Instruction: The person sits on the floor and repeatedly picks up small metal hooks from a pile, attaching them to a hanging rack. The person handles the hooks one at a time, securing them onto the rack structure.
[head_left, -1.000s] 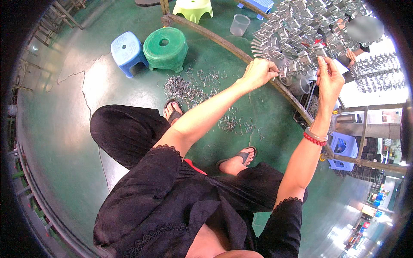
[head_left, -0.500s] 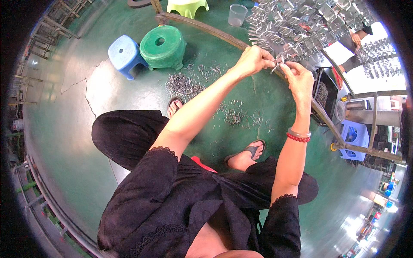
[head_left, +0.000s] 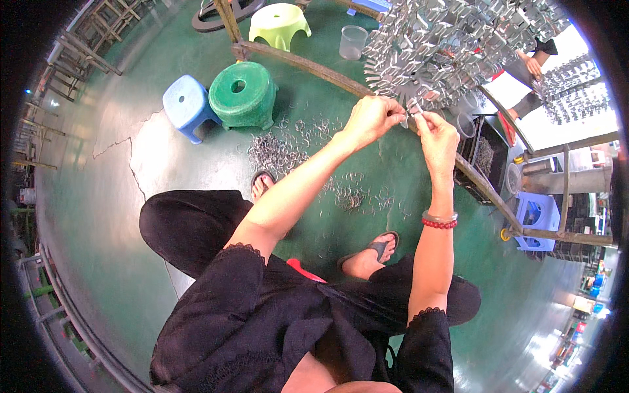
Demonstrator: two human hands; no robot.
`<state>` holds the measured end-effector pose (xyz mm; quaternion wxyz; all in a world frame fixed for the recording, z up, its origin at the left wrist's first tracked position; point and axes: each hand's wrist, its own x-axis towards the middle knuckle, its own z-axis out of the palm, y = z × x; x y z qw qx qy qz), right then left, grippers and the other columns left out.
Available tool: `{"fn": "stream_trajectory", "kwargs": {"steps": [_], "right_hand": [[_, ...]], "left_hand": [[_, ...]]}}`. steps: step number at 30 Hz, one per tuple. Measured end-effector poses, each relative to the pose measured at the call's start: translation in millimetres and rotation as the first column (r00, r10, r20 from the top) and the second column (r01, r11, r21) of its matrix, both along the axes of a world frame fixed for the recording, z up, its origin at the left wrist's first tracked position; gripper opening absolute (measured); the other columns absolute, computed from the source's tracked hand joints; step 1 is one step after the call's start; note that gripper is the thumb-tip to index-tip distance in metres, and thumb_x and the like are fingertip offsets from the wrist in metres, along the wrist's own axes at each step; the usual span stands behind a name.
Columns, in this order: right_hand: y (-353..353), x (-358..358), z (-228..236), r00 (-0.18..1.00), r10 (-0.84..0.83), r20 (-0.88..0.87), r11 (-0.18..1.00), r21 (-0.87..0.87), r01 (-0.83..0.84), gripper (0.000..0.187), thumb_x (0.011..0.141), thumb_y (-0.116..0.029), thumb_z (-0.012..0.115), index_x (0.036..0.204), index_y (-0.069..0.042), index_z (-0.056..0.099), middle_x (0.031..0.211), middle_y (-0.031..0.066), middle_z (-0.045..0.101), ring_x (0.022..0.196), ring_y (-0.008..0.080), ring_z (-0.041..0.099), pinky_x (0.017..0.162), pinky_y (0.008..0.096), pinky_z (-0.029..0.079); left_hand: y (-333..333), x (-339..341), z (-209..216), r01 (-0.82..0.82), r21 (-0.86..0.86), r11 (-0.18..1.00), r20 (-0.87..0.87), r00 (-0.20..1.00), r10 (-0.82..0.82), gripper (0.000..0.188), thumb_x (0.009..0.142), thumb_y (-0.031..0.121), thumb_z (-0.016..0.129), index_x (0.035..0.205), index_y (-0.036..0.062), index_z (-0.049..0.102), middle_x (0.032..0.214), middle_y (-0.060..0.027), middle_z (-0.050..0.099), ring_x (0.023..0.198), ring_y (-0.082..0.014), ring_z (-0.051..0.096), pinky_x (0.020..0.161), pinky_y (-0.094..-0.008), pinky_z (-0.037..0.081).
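My left hand (head_left: 371, 122) and my right hand (head_left: 438, 141) meet at the near edge of a big heap of silvery bent metal pieces (head_left: 452, 49). Between the fingertips of both, pinched closed, is a small metal piece (head_left: 412, 110). Its exact shape is partly covered by my fingers. A wooden bar (head_left: 308, 65) of the table frame runs just under and beside my hands.
Curled metal scraps (head_left: 274, 154) lie scattered on the green floor below my arms. Green (head_left: 230, 108), blue (head_left: 186, 108) and lime (head_left: 280, 21) stools stand to the left. A clear cup (head_left: 353, 43) is beyond the bar. Another person's hand (head_left: 533, 66) works at far right.
The view has shifted, so the stools, heap and my hands sit lower in the picture. Both my hands stay together at the small metal piece, their fingers slightly rearranged.
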<state>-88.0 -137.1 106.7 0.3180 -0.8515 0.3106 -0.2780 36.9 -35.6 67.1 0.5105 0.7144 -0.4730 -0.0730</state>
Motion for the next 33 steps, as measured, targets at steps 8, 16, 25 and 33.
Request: {"fn": "stream_trajectory", "kwargs": {"steps": [8, 16, 25, 33], "right_hand": [[-23, 3, -12, 0.998, 0.061, -0.021, 0.998, -0.016, -0.062, 0.023, 0.083, -0.02, 0.062, 0.096, -0.001, 0.067, 0.066, 0.0141, 0.062, 0.058, 0.0189, 0.06, 0.058, 0.0321, 0.046], [-34, -5, 3, 0.988, 0.116, -0.103, 0.989, 0.106, -0.105, 0.023, 0.083, -0.019, 0.063, 0.1, -0.005, 0.068, 0.06, 0.006, 0.059, 0.057, 0.0111, 0.056, 0.056, 0.0278, 0.044], [-17, -14, -15, 0.998, -0.037, 0.047, 0.989, 0.148, 0.03, 0.025, 0.086, -0.017, 0.06, 0.107, -0.004, 0.066, 0.067, 0.0051, 0.064, 0.051, 0.0096, 0.055, 0.05, 0.0264, 0.045], [2, 6, -73, 0.978, -0.103, 0.179, 0.992, 0.085, 0.088, 0.033, 0.085, -0.003, 0.05, 0.117, 0.0, 0.058, 0.092, 0.0171, 0.065, 0.08, 0.0305, 0.064, 0.074, 0.0392, 0.05]], "left_hand": [[0, -2, -11, -0.032, -0.173, 0.984, 0.328, 0.941, 0.088, 0.025, 0.073, 0.021, 0.073, 0.094, 0.0092, 0.066, 0.094, -0.0078, 0.06, 0.086, -0.0281, 0.056, 0.076, -0.0392, 0.046], [0, -4, -21, 0.033, -0.119, 0.992, -0.026, 0.999, -0.037, 0.037, 0.075, 0.02, 0.073, 0.107, 0.0071, 0.06, 0.096, -0.01, 0.064, 0.081, -0.0239, 0.06, 0.071, -0.0341, 0.048], [-13, -13, -23, -0.099, -0.011, 0.995, -0.03, 0.995, 0.099, 0.019, 0.077, 0.019, 0.07, 0.085, 0.0024, 0.066, 0.076, -0.0124, 0.066, 0.066, -0.0216, 0.063, 0.062, -0.0342, 0.048], [-39, -22, -26, -0.226, -0.007, 0.974, -0.165, 0.961, 0.222, 0.018, 0.076, 0.016, 0.07, 0.083, 0.0002, 0.066, 0.076, -0.0156, 0.067, 0.069, -0.026, 0.066, 0.064, -0.0341, 0.05]]}}
